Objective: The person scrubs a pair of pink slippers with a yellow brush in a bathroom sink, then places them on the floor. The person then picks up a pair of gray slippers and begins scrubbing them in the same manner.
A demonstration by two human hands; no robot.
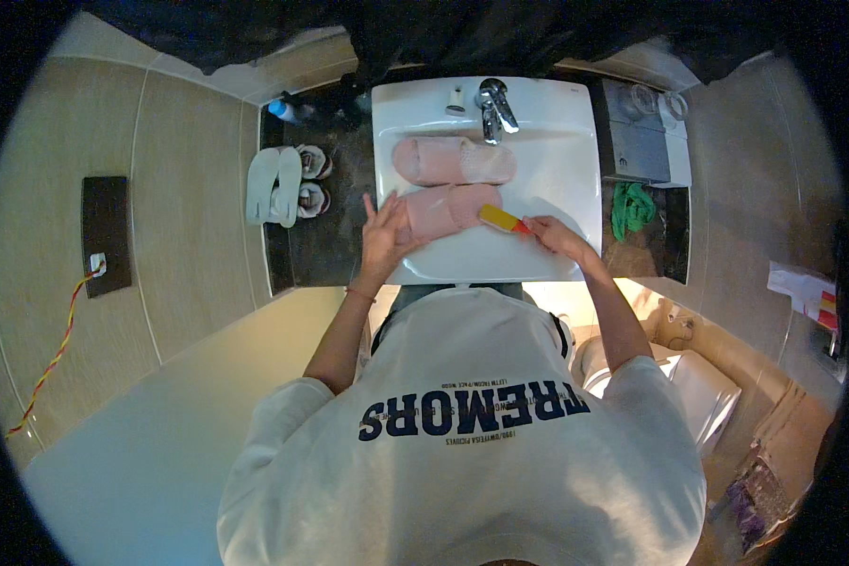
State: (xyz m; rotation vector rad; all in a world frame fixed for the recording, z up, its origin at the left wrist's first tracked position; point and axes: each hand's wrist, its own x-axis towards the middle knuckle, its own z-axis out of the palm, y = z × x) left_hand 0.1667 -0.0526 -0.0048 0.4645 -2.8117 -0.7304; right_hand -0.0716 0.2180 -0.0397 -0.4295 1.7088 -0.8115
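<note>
Two pink slippers lie crosswise in a white washbasin (552, 262). The far slipper (439, 161) lies below the chrome tap (494, 110). My left hand (383, 237) is at the toe or heel end of the near slipper (435, 212), thumb along its edge and some fingers spread; whether it grips the slipper is hard to tell. In my right hand (555, 235) is the red handle of a brush (499, 218) with a yellow head, which is at the slipper's right end. The brush's bristles are hidden from view.
White slippers (262, 185) and a pair of shoes (314, 199) stand on the dark counter at left, near a blue-capped bottle (279, 109). At right are a grey box (633, 145) and a green cloth (632, 209). A toilet (700, 396) is lower right.
</note>
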